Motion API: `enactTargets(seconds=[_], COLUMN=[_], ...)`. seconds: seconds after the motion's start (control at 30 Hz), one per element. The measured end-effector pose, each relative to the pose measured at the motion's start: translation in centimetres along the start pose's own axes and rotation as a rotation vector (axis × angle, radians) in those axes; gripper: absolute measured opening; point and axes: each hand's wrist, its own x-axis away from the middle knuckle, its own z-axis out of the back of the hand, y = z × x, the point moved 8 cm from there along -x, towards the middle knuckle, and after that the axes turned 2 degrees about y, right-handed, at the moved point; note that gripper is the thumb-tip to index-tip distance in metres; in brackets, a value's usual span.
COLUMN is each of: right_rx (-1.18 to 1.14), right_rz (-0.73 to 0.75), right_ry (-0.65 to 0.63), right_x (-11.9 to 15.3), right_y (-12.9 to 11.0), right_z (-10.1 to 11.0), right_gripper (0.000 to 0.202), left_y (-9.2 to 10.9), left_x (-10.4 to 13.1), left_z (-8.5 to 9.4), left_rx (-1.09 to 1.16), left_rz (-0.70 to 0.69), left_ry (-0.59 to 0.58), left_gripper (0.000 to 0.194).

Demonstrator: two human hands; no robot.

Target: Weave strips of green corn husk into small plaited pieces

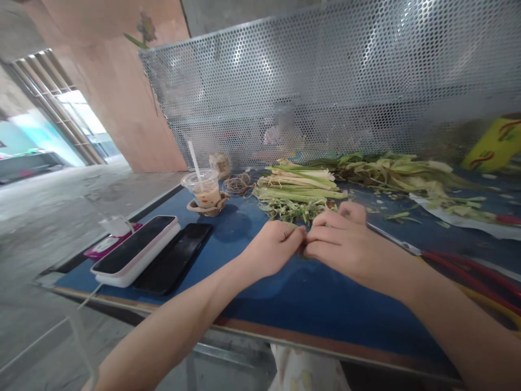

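Observation:
Over the blue tabletop point(244, 301), my left hand point(271, 247) and my right hand point(350, 241) meet, both closed with their fingertips pressed together. A bit of green plant material shows at the fingers, but most of what they hold is hidden. Just behind them lies a row of small twisted green pieces point(280, 210). Farther back is a pile of pale green leaf strips point(297, 184), laid side by side. Red-handled scissors or shears point(411, 248) lie to the right of my right hand, partly behind the forearm.
On the left are a cased phone point(140, 244), a black phone point(175, 258) and an iced drink cup point(203, 190) in a cardboard holder. Brown twine point(239, 184) lies behind the cup. Loose leaves point(391, 174) spread at right. A perforated metal panel point(325, 81) borders the back.

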Motion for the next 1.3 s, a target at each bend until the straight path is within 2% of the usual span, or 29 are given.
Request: enactTargets(seconds=[0.13,0.23,0.3,0.37,0.43,0.47,0.5,0.6,0.67,0.8,1.0,1.17,1.3], right_rx=[0.074,0.116,0.116,0.114,0.054,-0.012,-0.101,-0.386,-0.545,-0.797,-0.936,-0.893,-0.793], right_rz=[0.047,0.05,-0.01,-0.144,-0.297,-0.377,-0.455,-0.698,-0.808,-0.88,-0.86,-0.93,-0.915], right_ry=[0.018,0.089,0.213,0.423,0.621,0.641,0.585,0.23,0.126,0.141,0.156,0.15,0.127], right_x=[-0.2,-0.2,0.0,0.7,1.8,2.1,2.1,1.7,1.7,1.6,1.6,2.6,2.9], right_y=[-0.8,-1.1,-0.9,-0.1,0.9,1.5,2.2,3.8,4.3,4.9,4.9,6.1,6.9], right_z=[-0.6,-0.1,1.4,3.7,5.4,5.4,4.8,0.5,-1.4,-2.5,-2.4,-2.0,-1.4], right_gripper=[0.026,0.019,0.019,0.021,0.009,0.009,0.015,0.029,0.031,0.026,0.021,0.024,0.025], left_y=[-0.8,-1.3,-1.8,-2.3,-2.6,-2.7,-2.7,-2.8,-2.9,-2.4,-2.5,-3.8,-4.0], left_x=[-0.2,-0.4,-0.5,-0.6,-0.7,-0.8,-0.9,-0.8,-0.7,-0.6,-0.7,-0.5,-0.6], left_z=[0.0,0.3,0.7,1.1,1.3,1.4,1.4,1.3,1.2,1.1,1.6,3.5,4.0], left_rx=[0.15,0.3,0.52,0.756,0.922,0.967,0.995,1.025,1.018,1.004,1.009,1.045,1.043], left_rz=[0.058,0.108,0.167,0.232,0.262,0.266,0.267,0.282,0.295,0.278,0.277,0.281,0.259], left_ry=[-0.01,0.03,0.097,0.176,0.233,0.253,0.268,0.281,0.279,0.248,0.3,0.509,0.527], left_gripper=[0.039,0.036,0.032,0.026,0.021,0.021,0.021,0.022,0.022,0.022,0.021,0.026,0.026])
